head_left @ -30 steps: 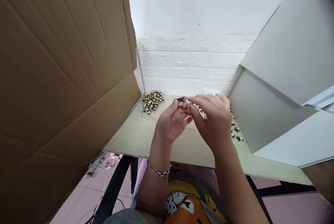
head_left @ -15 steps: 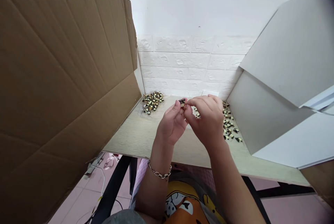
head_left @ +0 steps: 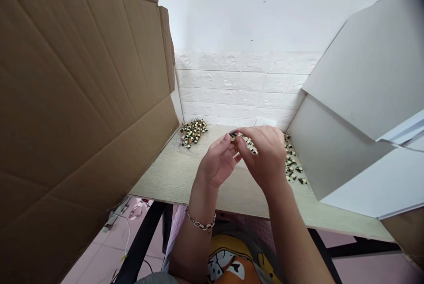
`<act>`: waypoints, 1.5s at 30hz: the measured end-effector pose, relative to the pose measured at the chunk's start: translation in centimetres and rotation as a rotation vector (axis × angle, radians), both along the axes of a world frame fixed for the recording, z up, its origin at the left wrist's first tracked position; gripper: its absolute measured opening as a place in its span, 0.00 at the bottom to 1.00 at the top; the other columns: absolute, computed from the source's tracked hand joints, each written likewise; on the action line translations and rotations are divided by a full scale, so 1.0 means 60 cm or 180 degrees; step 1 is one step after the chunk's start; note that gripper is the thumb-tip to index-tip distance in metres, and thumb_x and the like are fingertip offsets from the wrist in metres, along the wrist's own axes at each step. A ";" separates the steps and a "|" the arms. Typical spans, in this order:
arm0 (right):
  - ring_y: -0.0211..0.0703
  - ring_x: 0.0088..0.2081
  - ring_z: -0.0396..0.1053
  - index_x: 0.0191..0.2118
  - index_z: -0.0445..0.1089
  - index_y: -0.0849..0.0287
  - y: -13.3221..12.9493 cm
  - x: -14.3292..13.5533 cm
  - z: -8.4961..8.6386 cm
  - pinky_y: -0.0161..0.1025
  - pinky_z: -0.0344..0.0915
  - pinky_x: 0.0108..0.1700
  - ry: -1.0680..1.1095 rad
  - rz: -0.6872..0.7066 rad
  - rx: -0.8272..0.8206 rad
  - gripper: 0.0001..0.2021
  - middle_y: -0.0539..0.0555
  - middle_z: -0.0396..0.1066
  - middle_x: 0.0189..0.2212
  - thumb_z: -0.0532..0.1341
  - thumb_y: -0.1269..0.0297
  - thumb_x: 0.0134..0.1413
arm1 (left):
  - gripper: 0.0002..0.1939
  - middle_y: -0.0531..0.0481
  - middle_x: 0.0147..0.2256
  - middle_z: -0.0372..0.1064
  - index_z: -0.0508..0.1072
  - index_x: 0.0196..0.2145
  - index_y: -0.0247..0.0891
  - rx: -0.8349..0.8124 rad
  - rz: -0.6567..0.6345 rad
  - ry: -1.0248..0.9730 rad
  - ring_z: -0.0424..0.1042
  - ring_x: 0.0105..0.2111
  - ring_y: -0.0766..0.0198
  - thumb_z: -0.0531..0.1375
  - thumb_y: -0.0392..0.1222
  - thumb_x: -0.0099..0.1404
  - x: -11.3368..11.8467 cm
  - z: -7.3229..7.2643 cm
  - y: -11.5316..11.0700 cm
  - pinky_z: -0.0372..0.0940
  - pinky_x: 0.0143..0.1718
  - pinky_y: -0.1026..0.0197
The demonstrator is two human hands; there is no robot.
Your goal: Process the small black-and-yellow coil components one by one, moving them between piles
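A small black and pale yellow part with thin copper-coloured wires (head_left: 233,135) is held up over the table between both hands. My left hand (head_left: 217,160), palm turned up, pinches its left side between thumb and fingers. At its right side, my right hand (head_left: 265,153) has thumb and index finger closed on the part or its wires; the fingertips partly hide it. Many similar parts lie in a pile (head_left: 194,133) at the table's back left. More are scattered (head_left: 291,164) on the right, and some show behind my right hand.
The pale wooden table (head_left: 172,178) meets a white brick-patterned wall (head_left: 228,78) at the back. A tall cardboard sheet (head_left: 99,76) stands on the left, and grey-white panels (head_left: 351,142) stand on the right. Clear plastic lies by the left pile.
The view has shifted slightly. The held part is tilted differently between my fingers, and the fingers of my left hand below it have spread a little. Both hands still hold it.
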State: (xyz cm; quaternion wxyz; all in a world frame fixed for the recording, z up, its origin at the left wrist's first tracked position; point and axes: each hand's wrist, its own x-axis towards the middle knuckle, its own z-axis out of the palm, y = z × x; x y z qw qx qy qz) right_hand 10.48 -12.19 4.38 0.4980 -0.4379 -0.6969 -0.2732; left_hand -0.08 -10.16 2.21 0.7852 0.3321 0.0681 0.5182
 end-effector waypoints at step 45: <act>0.37 0.32 0.65 0.31 0.66 0.58 -0.003 0.021 0.045 0.36 0.62 0.35 -0.0056 0.1285 -0.0169 0.04 0.51 0.68 0.28 0.57 0.71 0.46 | 0.10 0.54 0.29 0.66 0.68 0.31 0.36 -0.0184 -0.0512 -0.0131 0.65 0.33 0.69 0.54 0.46 0.59 -0.008 0.025 -0.023 0.58 0.37 0.62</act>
